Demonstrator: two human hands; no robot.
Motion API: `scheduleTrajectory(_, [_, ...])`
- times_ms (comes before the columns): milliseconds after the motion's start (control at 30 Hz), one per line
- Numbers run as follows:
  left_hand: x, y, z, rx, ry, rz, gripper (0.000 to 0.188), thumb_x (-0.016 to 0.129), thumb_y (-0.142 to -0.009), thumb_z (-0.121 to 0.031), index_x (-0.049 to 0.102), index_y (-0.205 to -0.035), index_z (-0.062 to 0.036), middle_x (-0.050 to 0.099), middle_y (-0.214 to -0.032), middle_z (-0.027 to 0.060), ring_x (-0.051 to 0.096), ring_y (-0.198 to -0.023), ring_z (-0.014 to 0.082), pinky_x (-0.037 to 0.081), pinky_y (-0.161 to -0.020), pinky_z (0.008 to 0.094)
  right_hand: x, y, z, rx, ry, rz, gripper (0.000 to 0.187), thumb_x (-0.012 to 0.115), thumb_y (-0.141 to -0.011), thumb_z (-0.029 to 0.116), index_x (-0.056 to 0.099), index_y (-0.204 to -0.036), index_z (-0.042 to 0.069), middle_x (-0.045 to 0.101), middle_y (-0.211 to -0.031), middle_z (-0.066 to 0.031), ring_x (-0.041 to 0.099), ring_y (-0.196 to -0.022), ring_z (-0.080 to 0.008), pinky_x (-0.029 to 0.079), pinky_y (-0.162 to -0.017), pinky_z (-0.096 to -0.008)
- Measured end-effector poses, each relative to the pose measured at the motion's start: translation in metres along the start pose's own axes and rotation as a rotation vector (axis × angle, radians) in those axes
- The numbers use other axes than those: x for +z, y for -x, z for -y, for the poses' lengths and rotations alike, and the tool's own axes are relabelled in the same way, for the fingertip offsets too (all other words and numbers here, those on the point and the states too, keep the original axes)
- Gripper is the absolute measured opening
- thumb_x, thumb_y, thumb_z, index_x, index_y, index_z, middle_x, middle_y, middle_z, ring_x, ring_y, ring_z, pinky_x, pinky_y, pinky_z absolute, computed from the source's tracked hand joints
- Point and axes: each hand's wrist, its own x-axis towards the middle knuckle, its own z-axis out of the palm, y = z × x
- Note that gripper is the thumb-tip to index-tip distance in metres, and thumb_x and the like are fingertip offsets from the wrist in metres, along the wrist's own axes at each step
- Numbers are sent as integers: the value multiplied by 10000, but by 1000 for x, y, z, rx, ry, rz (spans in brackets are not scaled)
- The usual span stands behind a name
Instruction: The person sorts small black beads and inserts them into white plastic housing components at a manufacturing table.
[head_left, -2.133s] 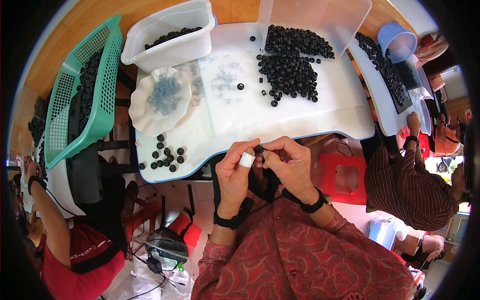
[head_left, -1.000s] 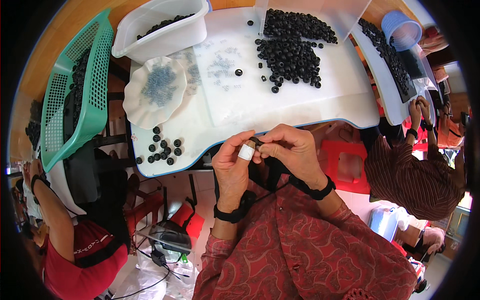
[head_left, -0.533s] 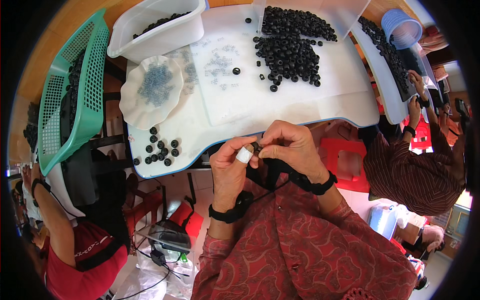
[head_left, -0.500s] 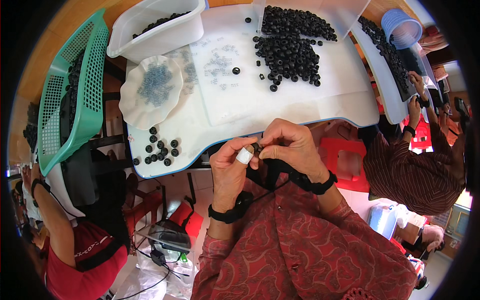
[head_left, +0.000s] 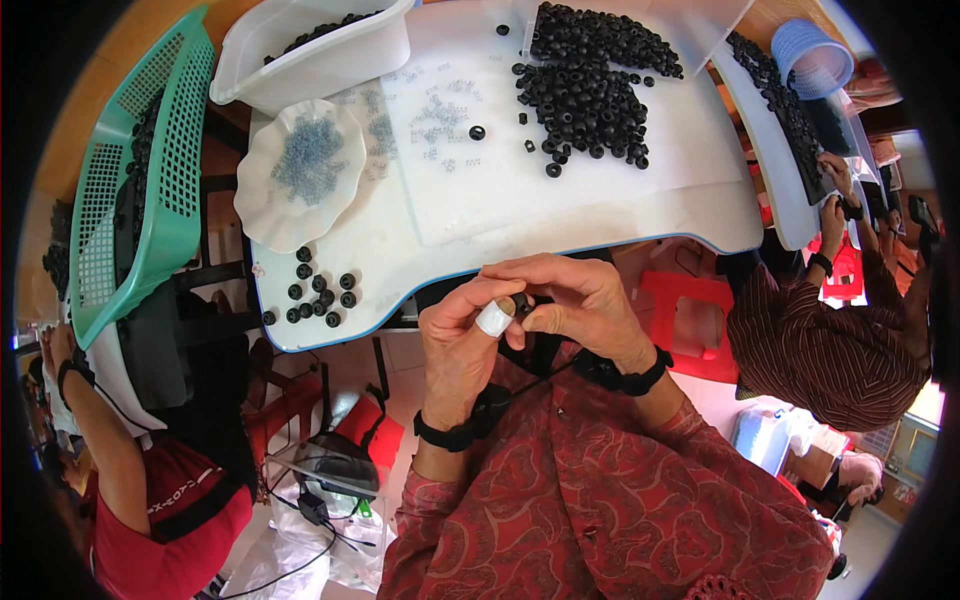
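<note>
In front of my chest, just off the table's near edge, both hands meet around a small black round part (head_left: 523,304). My left hand (head_left: 458,338), with white tape (head_left: 494,318) around one finger, pinches it from the left. From the other side my right hand (head_left: 592,312) closes on it with thumb and bent fingers. Fingers cover most of the part, so its exact shape is hard to see. Beyond the hands, a heap of black ring-like parts (head_left: 585,115) lies on the white table (head_left: 480,210). A smaller group of black parts (head_left: 322,298) sits at the table's near left.
A scalloped cream plate (head_left: 262,215) bears small clear pieces (head_left: 308,160), and more lie scattered beside it. A white tub (head_left: 300,75) and a green basket (head_left: 180,190) hold black parts. Co-workers sit left and right. A red stool (head_left: 690,315) stands at the right.
My right index finger has stretched forward over the left fingertips, and the grip on the black part has shifted a little. The view has moved slightly.
</note>
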Motion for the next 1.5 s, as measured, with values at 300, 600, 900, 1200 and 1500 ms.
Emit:
scheduleTrajectory(300, [1,4,-1,11,5,-40,212,669,-974,-72,697,-1135,63,685,-909,113,612,-669,124,492,-567,248,1,-1,-5,-32,-57,5,393,708,-933,15,614,-1306,-63,686,-1047,-138,709,-828,-193,590,-768,-316])
scheduleTrajectory(600, [-3,3,-1,-9,-3,-40,209,664,-979,-74,696,-1133,63,677,-899,100,609,-672,115,488,-564,245,-3,-6,-4,-32,-17,24,340,681,-930,-38,618,-1261,-80,689,-1049,-164,722,-826,-228,609,-757,-343])
scheduleTrajectory(900, [-5,-4,0,-27,17,-32,212,636,-985,-47,691,-1167,47,670,-944,64,616,-721,105,514,-619,241,-2,-11,-4,-12,33,-5,367,667,-905,-107,613,-1266,-65,690,-1049,-161,717,-825,-210,602,-762,-330])
scheduleTrajectory(1200, [-14,-34,-10,55,-233,-156,216,632,-982,-11,680,-1177,70,691,-922,100,616,-703,131,517,-645,251,-5,-38,-16,-214,392,-259,125,752,-854,-56,674,-943,-17,665,-890,-83,682,-770,-134,559,-691,-287])
scheduleTrajectory(1500, [-17,-59,-16,74,-578,-212,232,588,-951,66,728,-1127,8,685,-919,51,608,-699,78,507,-628,215,-17,-61,-31,-342,742,-327,73,756,-833,-13,694,-865,8,613,-812,-66,571,-658,-158,447,-579,-292])
